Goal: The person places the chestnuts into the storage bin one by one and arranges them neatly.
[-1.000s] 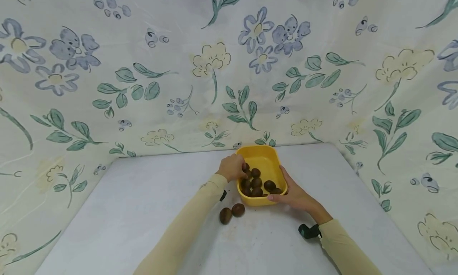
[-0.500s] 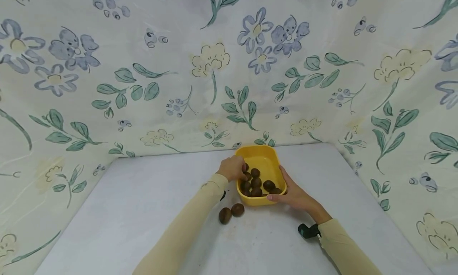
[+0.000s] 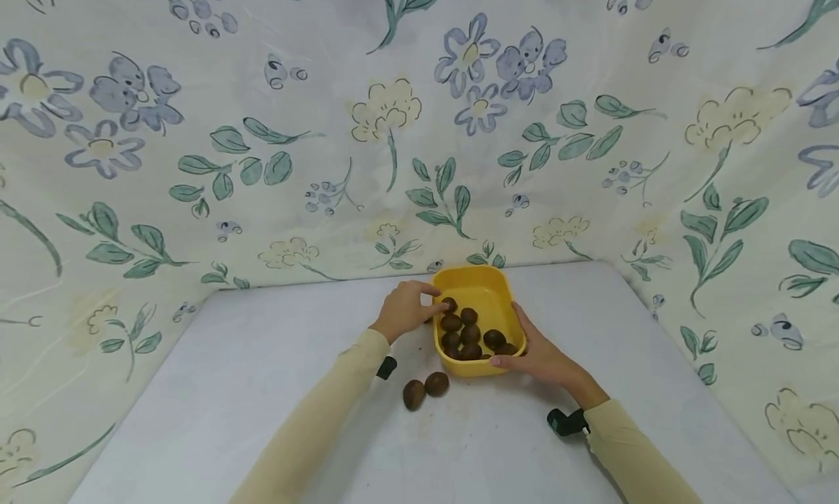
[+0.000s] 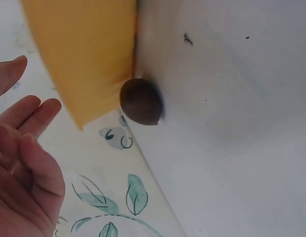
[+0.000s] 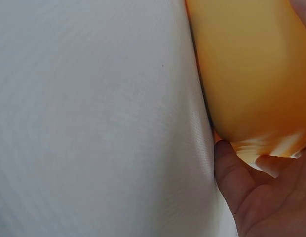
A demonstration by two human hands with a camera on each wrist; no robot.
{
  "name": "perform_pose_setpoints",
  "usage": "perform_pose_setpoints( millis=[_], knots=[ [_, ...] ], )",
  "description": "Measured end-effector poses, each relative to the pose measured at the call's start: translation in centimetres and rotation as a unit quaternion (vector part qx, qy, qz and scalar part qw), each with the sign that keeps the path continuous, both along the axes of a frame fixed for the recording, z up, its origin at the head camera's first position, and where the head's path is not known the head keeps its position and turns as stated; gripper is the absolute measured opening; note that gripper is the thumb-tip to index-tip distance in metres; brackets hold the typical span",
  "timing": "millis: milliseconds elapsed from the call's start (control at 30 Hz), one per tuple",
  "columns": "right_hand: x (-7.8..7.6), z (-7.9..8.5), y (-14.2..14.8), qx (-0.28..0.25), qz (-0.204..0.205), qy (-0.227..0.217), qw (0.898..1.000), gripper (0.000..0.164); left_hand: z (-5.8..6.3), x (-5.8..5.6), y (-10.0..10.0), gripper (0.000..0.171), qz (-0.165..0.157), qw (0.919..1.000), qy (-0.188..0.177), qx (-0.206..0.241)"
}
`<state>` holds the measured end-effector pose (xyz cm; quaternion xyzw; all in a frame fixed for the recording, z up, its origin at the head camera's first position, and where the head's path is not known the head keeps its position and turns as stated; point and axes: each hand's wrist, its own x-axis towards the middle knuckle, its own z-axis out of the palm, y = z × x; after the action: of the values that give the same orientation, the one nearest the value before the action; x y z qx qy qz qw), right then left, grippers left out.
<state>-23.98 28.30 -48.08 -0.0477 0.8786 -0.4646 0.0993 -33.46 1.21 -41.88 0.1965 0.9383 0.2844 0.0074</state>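
Note:
A yellow plastic container (image 3: 481, 272) stands toward the back of the table, with several brown chestnuts (image 3: 470, 334) lying inside. My right hand (image 3: 540, 355) grips its right side and near corner, thumb over the front rim. At the left rim, my left hand (image 3: 405, 309) has its fingers loosely bent and parted. Nothing lies between those fingers in the left wrist view, where the hand (image 4: 29, 173) is beside the container's wall (image 4: 89, 59). One chestnut (image 4: 141, 101) rests on the table against that outer wall.
Two more chestnuts, a left one (image 3: 414, 395) and a right one (image 3: 437, 384), lie side by side in front of the container. The white table (image 3: 262, 387) meets a floral cloth (image 3: 314, 162) at the back. Small dark specks dot the tabletop.
My left hand has drawn back leftward from inside the container to its left rim, and its fingers have loosened. My right hand and the container stay in place.

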Motion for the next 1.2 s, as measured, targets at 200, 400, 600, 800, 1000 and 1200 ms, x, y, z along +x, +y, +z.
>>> perform_pose_setpoints(
  millis=[200, 400, 600, 800, 1000, 1200],
  knots=[
    [-0.2, -0.2, -0.1, -0.003, 0.006, -0.001, 1.0, 0.123, 0.6, 1.0, -2.5, 0.037, 0.02, 0.9972, -0.001, 0.072],
    [-0.1, -0.1, -0.3, -0.003, 0.005, -0.001, 1.0, 0.124, 0.9, 3.0, -4.7, 0.033, 0.042, 0.9884, -0.02, 0.145],
    [-0.1, -0.3, -0.3, -0.002, 0.007, 0.002, 1.0, 0.125, 0.7, 5.1, -6.2, 0.03, 0.075, 0.982, -0.035, 0.17],
    [-0.2, -0.4, -0.2, -0.004, 0.009, 0.006, 1.0, 0.125, -0.3, 7.3, -7.4, 0.031, 0.102, 0.9779, -0.058, 0.173],
    [-0.1, -0.3, -0.3, -0.005, 0.007, 0.005, 1.0, 0.125, -2.3, 9.3, -7.7, 0.028, 0.117, 0.9788, -0.075, 0.15],
    [-0.1, -0.1, -0.2, -0.004, 0.003, 0.006, 1.0, 0.125, -3.2, 10.7, -7.6, 0.026, 0.108, 0.979, -0.087, 0.149]
  ],
)
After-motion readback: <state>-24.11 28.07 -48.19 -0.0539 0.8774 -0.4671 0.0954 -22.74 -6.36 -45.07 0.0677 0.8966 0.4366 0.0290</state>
